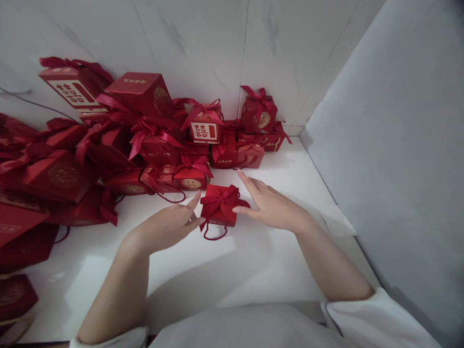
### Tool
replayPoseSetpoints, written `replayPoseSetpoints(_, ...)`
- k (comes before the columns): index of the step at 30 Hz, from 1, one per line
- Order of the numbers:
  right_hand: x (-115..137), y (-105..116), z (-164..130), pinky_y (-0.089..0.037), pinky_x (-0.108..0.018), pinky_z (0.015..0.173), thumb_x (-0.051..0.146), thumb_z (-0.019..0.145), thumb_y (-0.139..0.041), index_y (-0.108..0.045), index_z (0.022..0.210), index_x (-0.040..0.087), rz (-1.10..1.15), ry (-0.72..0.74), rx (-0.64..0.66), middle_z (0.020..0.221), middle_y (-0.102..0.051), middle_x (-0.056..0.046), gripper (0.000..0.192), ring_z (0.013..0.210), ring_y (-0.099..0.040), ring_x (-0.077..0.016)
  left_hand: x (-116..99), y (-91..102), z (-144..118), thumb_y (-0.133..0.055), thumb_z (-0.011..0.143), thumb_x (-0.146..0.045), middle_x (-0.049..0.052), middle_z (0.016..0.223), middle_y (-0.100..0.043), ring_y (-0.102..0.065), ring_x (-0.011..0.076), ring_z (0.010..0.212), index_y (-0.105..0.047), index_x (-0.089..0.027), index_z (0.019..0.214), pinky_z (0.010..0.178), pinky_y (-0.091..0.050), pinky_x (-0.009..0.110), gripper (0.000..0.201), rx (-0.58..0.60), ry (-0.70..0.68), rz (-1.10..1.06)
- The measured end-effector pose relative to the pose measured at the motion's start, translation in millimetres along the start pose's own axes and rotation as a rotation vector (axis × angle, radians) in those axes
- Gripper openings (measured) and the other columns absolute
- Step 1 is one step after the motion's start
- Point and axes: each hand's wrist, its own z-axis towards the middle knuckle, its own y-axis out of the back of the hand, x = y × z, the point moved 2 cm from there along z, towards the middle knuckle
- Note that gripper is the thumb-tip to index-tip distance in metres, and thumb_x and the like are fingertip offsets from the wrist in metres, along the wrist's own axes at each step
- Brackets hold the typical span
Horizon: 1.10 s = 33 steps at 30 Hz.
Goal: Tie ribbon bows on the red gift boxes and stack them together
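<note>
A small red gift box [217, 205] stands on the white tabletop [232, 270], with a red ribbon bow tied on its top and a dark red cord handle hanging toward me. On its left side is my left hand [170, 224], fingers stretched out, the tips close to the box's edge. My right hand [271, 203] is at the right side with its fingers apart, the thumb tip by the box's right edge. Neither hand is closed around the box; whether the fingertips touch it I cannot tell.
Several red gift boxes [155, 150] with bows are heaped along the tiled wall [203, 43] and down the left side. One box [259, 113] sits on top of others at the back right. A grey panel [391, 121] rises on the right.
</note>
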Motion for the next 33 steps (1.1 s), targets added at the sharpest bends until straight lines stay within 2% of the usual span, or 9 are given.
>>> replayPoseSetpoints(4, 1, -13, 7, -0.041, -0.056, 0.105, 0.059, 0.070, -0.076, 0.012, 0.155, 0.030, 0.094, 0.064, -0.042, 0.157, -0.031, -0.015, 0.126, 0.139, -0.038, -0.0386, 15, 1.3, 14, -0.060, 0.083, -0.051, 0.012, 0.119, -0.070, -0.069, 0.0278, 0.100, -0.026, -0.021, 0.153, 0.084, -0.049, 0.034, 0.083, 0.050, -0.033, -0.059)
replayPoseSetpoints(8, -25, -30, 29, -0.040, -0.054, 0.108, 0.044, 0.068, -0.083, 0.011, 0.155, 0.035, 0.307, 0.157, 0.008, 0.159, -0.027, -0.014, 0.128, 0.137, -0.042, -0.0360, 20, -5.7, 40, -0.076, 0.070, -0.045, 0.010, 0.146, -0.051, -0.052, 0.0330, 0.129, -0.043, -0.026, 0.144, 0.106, -0.043, 0.042, 0.084, -0.019, -0.206, -0.140)
replayPoseSetpoints(10, -45, -34, 42, -0.034, -0.049, 0.115, 0.040, 0.071, -0.081, 0.006, 0.156, 0.035, 0.505, 0.246, -0.027, 0.162, -0.019, -0.010, 0.122, 0.141, -0.038, -0.0305, 23, -12.2, 54, -0.078, 0.069, -0.046, 0.010, 0.149, -0.046, -0.049, 0.0338, 0.131, -0.042, -0.027, 0.144, 0.109, -0.041, 0.046, 0.086, -0.088, -0.262, -0.253)
replayPoseSetpoints(12, -65, -37, 52, -0.033, -0.048, 0.115, 0.042, 0.076, -0.077, 0.000, 0.157, 0.032, 0.752, 0.246, -0.058, 0.155, -0.035, -0.010, 0.112, 0.138, -0.044, -0.0269, 25, -22.3, 67, -0.077, 0.072, -0.046, 0.012, 0.148, -0.046, -0.050, 0.0333, 0.130, -0.039, -0.027, 0.146, 0.108, -0.043, 0.049, 0.086, -0.114, -0.296, -0.431)
replayPoseSetpoints(15, -87, -47, 61, -0.037, -0.049, 0.113, 0.049, 0.083, -0.068, -0.017, 0.155, 0.034, 1.111, 0.123, -0.234, 0.143, -0.053, -0.005, 0.089, 0.131, -0.051, -0.0250, 21, -42.8, 86, -0.072, 0.079, -0.043, 0.013, 0.148, -0.047, -0.049, 0.0322, 0.132, -0.039, -0.028, 0.147, 0.106, -0.044, 0.051, 0.077, -0.155, -0.354, -0.730)
replayPoseSetpoints(19, -89, -70, 63, -0.038, -0.048, 0.113, 0.059, 0.089, -0.056, -0.048, 0.141, 0.031, 1.360, 0.029, -0.475, 0.138, -0.060, -0.001, 0.060, 0.134, -0.049, -0.0247, 2, -70.9, 109, -0.065, 0.082, -0.051, 0.017, 0.141, -0.053, -0.055, 0.0326, 0.124, -0.033, -0.020, 0.150, 0.103, -0.047, 0.051, 0.081, -0.331, -0.336, -0.971)
replayPoseSetpoints(22, -82, -87, 59, -0.036, -0.048, 0.115, 0.061, 0.091, -0.052, -0.061, 0.129, 0.024, 1.395, 0.037, -0.528, 0.133, -0.063, -0.004, 0.054, 0.135, -0.049, -0.0264, -12, -86.0, 119, -0.054, 0.087, -0.057, 0.015, 0.145, -0.050, -0.050, 0.0319, 0.130, -0.040, -0.018, 0.146, 0.110, -0.040, 0.049, 0.072, -0.534, -0.239, -1.071)
replayPoseSetpoints(26, -75, -105, 48, -0.030, -0.048, 0.119, 0.060, 0.092, -0.052, -0.054, 0.137, 0.026, 1.326, 0.067, -0.607, 0.144, -0.054, -0.003, 0.057, 0.141, -0.041, -0.0247, -18, -99.5, 123, -0.042, 0.094, -0.056, 0.011, 0.147, -0.049, -0.042, 0.0283, 0.139, -0.050, -0.017, 0.140, 0.119, -0.027, 0.045, 0.060, -0.711, -0.229, -1.050)
replayPoseSetpoints(33, -71, -112, 43, -0.025, -0.044, 0.121, 0.059, 0.092, -0.052, -0.045, 0.143, 0.030, 1.113, 0.074, -0.650, 0.152, -0.044, -0.003, 0.060, 0.142, -0.038, -0.0226, 1, -114.3, 129, -0.040, 0.094, -0.058, 0.010, 0.147, -0.050, -0.044, 0.0291, 0.137, -0.049, -0.021, 0.141, 0.116, -0.033, 0.045, 0.061, -0.776, -0.341, -1.070)
